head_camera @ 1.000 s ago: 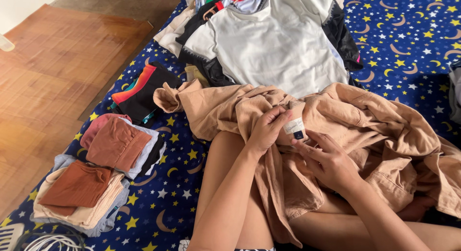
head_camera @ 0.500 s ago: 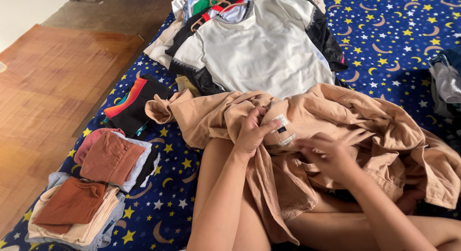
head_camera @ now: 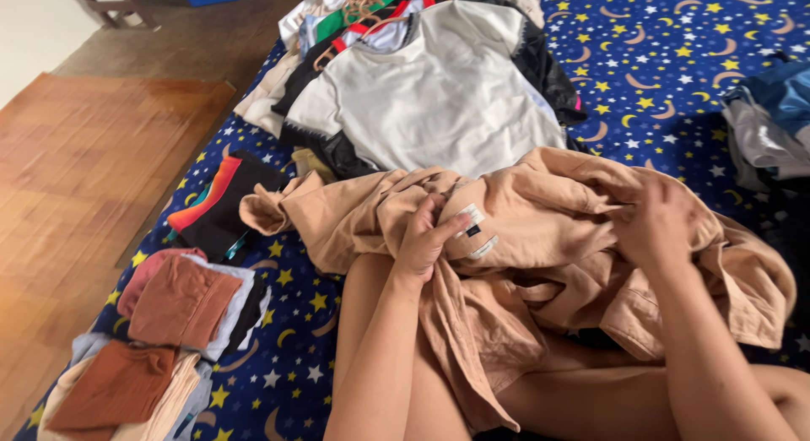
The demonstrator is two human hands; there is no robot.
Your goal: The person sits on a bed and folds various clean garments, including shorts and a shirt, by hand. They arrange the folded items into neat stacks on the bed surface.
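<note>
Tan fabric fills the middle of the frame: a crumpled shirt [head_camera: 540, 238] lies across the person's bare legs and spreads right toward the frame's edge. The left hand [head_camera: 422, 238], just left of centre, is clenched on a bunch of the shirt beside its white labels [head_camera: 474, 226], fingers curled into the cloth. The right hand [head_camera: 654, 217], right of centre and well apart from the left, presses down on a fold of the same shirt with fingers bent; it looks to be gripping the cloth, though motion blur hides the fingertips. Above the shirt, in the upper middle, a white top [head_camera: 439, 95] lies flat on a pile of dark clothes, with hangers [head_camera: 359, 10] at its top edge. Everything rests on a blue sheet [head_camera: 675, 36] printed with stars and moons. At lower left sit two stacks of folded clothes, one topped by a rust piece [head_camera: 181, 302] and one by a darker brown piece [head_camera: 114, 390]. Just above them lies a black garment [head_camera: 224, 200] with an orange stripe. More clothes [head_camera: 772, 124] are heaped at the right edge. A wooden floor [head_camera: 84, 179] fills the left side.
</note>
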